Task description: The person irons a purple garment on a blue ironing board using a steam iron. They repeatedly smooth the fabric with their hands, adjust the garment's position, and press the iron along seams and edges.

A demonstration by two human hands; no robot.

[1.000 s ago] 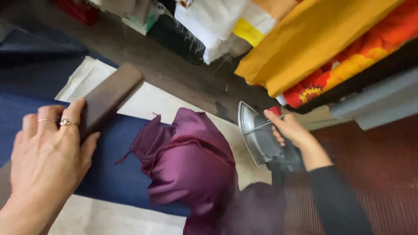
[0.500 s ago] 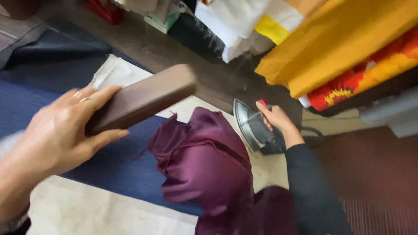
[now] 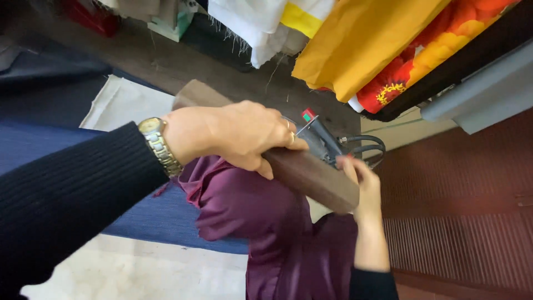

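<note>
Over the ironing surface (image 3: 133,105), padded with a white cloth and a navy blue cloth (image 3: 50,150) across it: left hand (image 3: 239,136) clamps a long dark-brown wooden block (image 3: 311,175) from above, fingers wrapped round its upper half. The block is lifted and tilted, its far end down-right, over the bunched purple satin garment (image 3: 261,222). The top grip looks chosen so the flat underside stays free to face the fabric. Gold wristwatch (image 3: 158,144) at the black ribbed cuff, rings on the fingers.

Right hand (image 3: 363,186) is behind the block's low end, at the electric iron (image 3: 325,139). Fingers seem curled on the handle, but the block hides the contact, so I can't tell if the grip is closed. Only the iron's dark top, a small red-and-green part and its looped black cord (image 3: 366,147) are visible. It sits at the surface's right edge, just beyond the garment, likely parked off the fabric to avoid scorching.

The garment lies crumpled on the navy cloth, trailing toward the wearer.

Behind: hanging fabrics, a mustard-yellow cloth (image 3: 361,44), a red floral print (image 3: 438,55) and white cloth (image 3: 250,22). Dark wooden floor (image 3: 183,61) beyond, ribbed maroon panel (image 3: 461,211) to the right.
</note>
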